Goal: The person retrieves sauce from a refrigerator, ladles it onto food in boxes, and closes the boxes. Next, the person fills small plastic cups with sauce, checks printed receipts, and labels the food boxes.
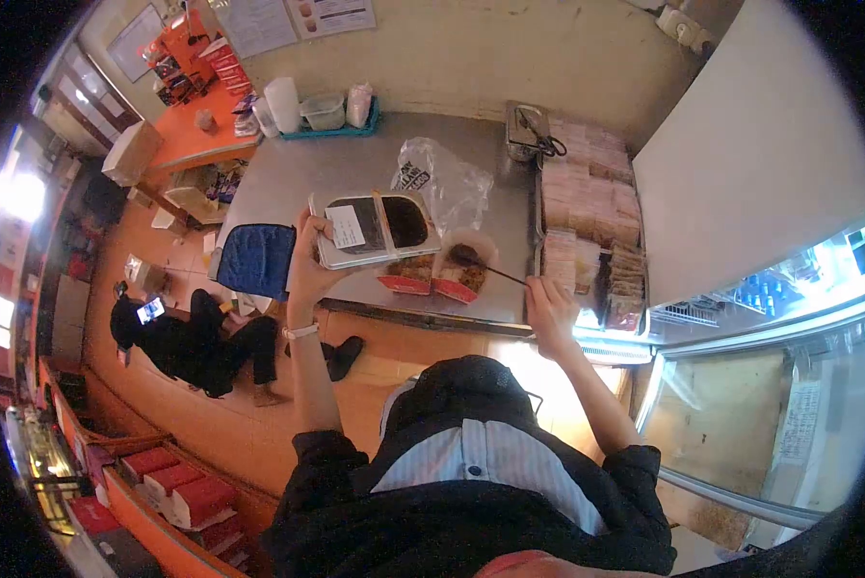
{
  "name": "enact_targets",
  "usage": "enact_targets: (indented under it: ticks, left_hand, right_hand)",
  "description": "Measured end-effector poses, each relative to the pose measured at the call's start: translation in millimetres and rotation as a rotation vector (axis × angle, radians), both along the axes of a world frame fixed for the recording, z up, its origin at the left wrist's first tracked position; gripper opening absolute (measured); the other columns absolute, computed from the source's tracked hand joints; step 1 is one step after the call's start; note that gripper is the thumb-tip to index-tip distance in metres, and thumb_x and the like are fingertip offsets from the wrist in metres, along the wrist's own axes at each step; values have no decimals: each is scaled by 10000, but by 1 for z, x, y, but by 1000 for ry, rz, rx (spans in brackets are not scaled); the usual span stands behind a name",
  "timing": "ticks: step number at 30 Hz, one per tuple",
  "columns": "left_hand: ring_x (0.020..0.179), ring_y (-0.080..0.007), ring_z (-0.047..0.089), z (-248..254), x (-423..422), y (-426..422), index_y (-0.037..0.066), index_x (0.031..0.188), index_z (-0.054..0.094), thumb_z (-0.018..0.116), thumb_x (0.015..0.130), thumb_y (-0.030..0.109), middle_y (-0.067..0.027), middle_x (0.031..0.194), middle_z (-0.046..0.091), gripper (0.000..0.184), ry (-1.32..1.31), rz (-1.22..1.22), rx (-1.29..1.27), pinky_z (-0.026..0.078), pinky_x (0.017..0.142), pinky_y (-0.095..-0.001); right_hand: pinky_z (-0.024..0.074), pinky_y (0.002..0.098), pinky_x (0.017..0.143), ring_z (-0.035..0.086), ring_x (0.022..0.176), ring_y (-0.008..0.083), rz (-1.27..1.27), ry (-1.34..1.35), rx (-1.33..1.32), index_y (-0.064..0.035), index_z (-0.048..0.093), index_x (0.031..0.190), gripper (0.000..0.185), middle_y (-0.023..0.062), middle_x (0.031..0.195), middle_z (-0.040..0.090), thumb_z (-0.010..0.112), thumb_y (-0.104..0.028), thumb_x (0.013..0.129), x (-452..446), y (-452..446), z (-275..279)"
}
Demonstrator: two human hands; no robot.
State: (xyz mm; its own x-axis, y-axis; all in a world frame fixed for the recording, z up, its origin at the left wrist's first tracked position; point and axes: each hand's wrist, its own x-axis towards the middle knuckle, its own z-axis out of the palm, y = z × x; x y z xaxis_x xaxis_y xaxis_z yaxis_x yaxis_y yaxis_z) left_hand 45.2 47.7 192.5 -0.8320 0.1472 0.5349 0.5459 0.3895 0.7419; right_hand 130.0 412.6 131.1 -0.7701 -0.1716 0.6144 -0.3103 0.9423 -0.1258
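Note:
My left hand [309, 268] grips a clear-lidded container [375, 229] with a white label and dark contents, raised over the steel counter [355, 164]. In my right hand [551, 310] is the handle of a dark spoon [505, 274]. The spoon's head, with something dark on it, lies over an open red-edged food packet [461, 281]. Just left of that packet sits a second one [408, 276], partly under the container. Behind them a clear plastic bag [442, 183] with black print lies crumpled.
A blue cloth [256, 258] is at the counter's left edge. Scissors [546, 144] rest on a metal container beside trays of stacked packets [591, 183]. A teal tray [331, 129] holds tubs. A person [196, 337] sits low at the left. An open fridge [770, 299] stands at the right.

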Motion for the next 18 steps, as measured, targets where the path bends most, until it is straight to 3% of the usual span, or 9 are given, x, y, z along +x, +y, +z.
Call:
enact_targets:
  ticks: [8,10,18]
  left_hand:
    - [1102,-201,434,1,2,-4,103,879,403,843,519,112,-85,1209,371,569,-6,-40,30,395,913,-299]
    - [1110,-202,431,-1,3,-7,104,883,402,843,521,115,-88,1216,365,571,-2,-41,24,396,912,-298]
    - [1041,-182,434,3,10,-11,106,879,408,841,530,114,-79,1165,377,557,53,-32,6,395,881,-279]
  right_hand:
    - [431,317,585,582,716,187,24,38,41,-109,573,888,171,20,814,565,613,-115,722,-12,4,8]
    - [466,334,606,589,716,219,10,39,29,-85,588,874,120,47,799,580,627,-114,764,-13,4,10]
    - [459,330,590,583,694,213,-5,96,45,-89,580,852,108,40,783,579,628,-110,758,-15,8,10]
